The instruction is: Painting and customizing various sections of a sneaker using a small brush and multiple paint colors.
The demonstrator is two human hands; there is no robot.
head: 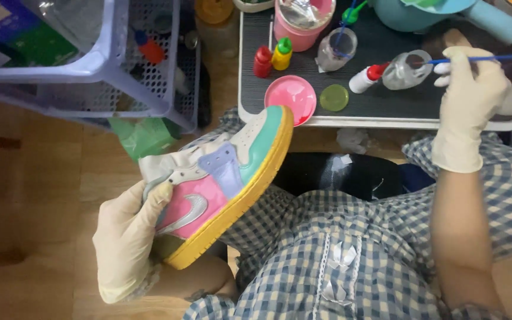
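In the head view, our left hand (127, 237) sits near and to the left, gloved, with its grip closed around the heel end of a pastel sneaker (226, 178). The thumb lies across the pink side panel and the yellow sole faces right, so the shoe hangs tilted over our lap, clear of the tabletop (380, 109). Our right hand (466, 101), also gloved, reaches far and to the right, its grip pinched shut on a thin blue brush (481, 58) whose tip lies at the mouth of a small clear jar (407, 70) standing on the tabletop.

We judge the chief risk to be smearing: our left thumb rests on a coloured panel, and if that surface is wet, the glove would lift or drag the colour. A loaded brush carried back over the checked dress (351, 237) could drip on the cloth or on a finished panel.

The far tabletop is crowded: a red bottle (262, 61) and a yellow bottle (281, 53) stand just beside a pink lid (291, 98) and a green lid (333, 98), with a white red-capped bottle (364, 79) lying beside the jar. A careless sweep of our right hand could tip any of these.
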